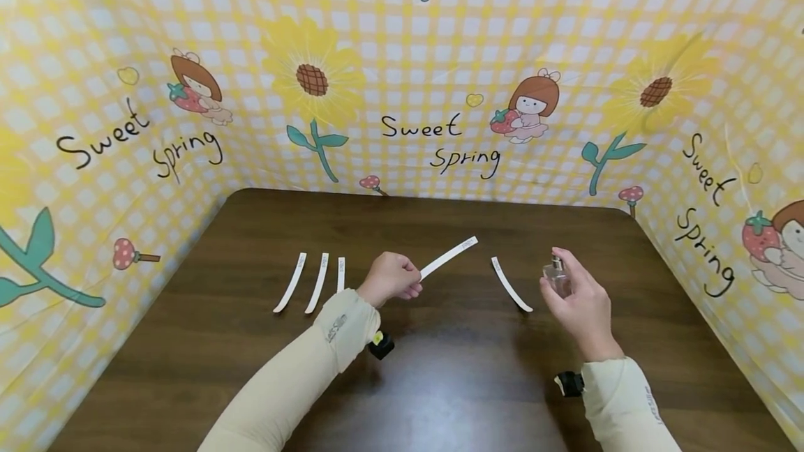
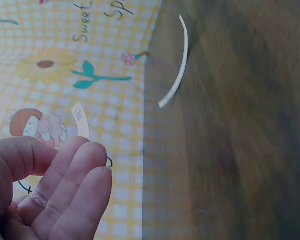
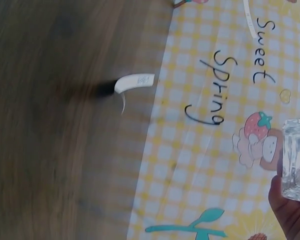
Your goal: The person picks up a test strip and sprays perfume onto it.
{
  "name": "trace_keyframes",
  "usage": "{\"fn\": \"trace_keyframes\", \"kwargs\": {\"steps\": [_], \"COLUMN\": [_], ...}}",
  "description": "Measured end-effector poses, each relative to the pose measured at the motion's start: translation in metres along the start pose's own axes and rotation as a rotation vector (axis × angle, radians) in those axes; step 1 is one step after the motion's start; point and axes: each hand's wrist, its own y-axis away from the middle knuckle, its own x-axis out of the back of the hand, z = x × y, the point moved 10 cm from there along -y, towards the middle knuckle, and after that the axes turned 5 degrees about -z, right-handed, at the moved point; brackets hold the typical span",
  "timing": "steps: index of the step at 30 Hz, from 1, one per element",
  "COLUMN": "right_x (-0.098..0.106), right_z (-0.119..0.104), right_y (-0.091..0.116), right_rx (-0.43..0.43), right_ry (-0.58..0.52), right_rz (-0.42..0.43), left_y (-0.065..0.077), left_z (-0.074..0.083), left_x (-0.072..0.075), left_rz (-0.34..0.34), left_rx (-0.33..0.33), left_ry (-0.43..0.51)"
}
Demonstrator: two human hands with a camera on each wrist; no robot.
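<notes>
A yellow-and-white checked cloth (image 1: 402, 40), printed with sunflowers, little figures and the words "Sweet Spring", covers the walls around a dark brown wooden table (image 1: 188, 354) that fills the lower middle of the head view. Left of centre, three narrow white strips (image 1: 317, 283) lie side by side on the wood, the rightmost partly hidden behind the left forearm. Near the centre of the frame, the left hand (image 1: 391, 277) pinches one end of a held strip (image 1: 449, 257) between thumb and fingers; its free end slants toward the upper right and carries small printed marks. Right of centre, a single curved strip (image 1: 511, 284) lies on the table, between that held one and the right hand (image 1: 581, 302). This hand, at the right of the frame, has its fingers and thumb closed around a small clear glass bottle (image 1: 556, 276), the index fingertip resting at its top. In the right wrist view the bottle sits at the right edge, partly cut off. Pale sleeves (image 1: 283, 375) cover both forearms, and a small black device shows at each wrist.
</notes>
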Motion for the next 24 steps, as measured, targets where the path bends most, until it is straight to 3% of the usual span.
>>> {"fn": "trace_keyframes", "kwargs": {"steps": [9,17,24], "right_x": [-0.021,-0.046,-0.053], "right_z": [-0.025,-0.032,-0.048], "right_y": [0.006,0.001,-0.003], "right_rx": [0.059,0.007,0.080], "right_ry": [-0.094,-0.126,-0.123], "right_rz": [-0.011,-0.131,-0.163], "left_y": [0.028,0.042,0.053], "left_z": [-0.025,-0.019,-0.026], "left_x": [0.028,0.045,0.054], "left_rz": [0.026,0.015,0.025], "left_rx": [0.018,-0.006,0.011], "left_ry": [-0.021,-0.116,-0.114]}}
